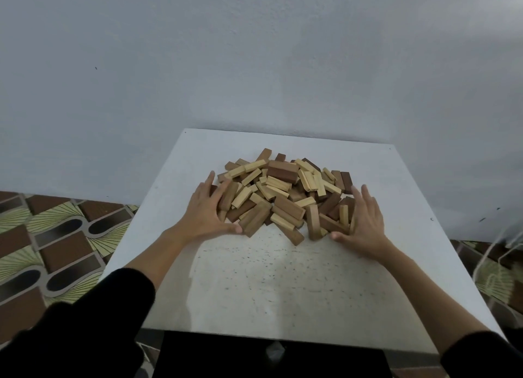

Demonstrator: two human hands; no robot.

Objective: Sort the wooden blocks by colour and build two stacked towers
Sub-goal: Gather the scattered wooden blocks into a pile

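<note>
Head view: a jumbled pile of wooden blocks (285, 192), pale and dark brown mixed together, lies on the white table (283, 287), nearer its far edge than its near edge. The left hand (206, 212) presses flat against the pile's left side, fingers straight and spread, thumb along the near edge of the heap. The right hand (363, 222) does the same against the pile's right side, fingers extended, gripping nothing. Black sleeves (93, 321) cover both forearms. A patterned floor (51, 236) shows past the table's left edge.

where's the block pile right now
In the head view the block pile sits mid-table, toward the wall, between the left hand and right hand.
</note>
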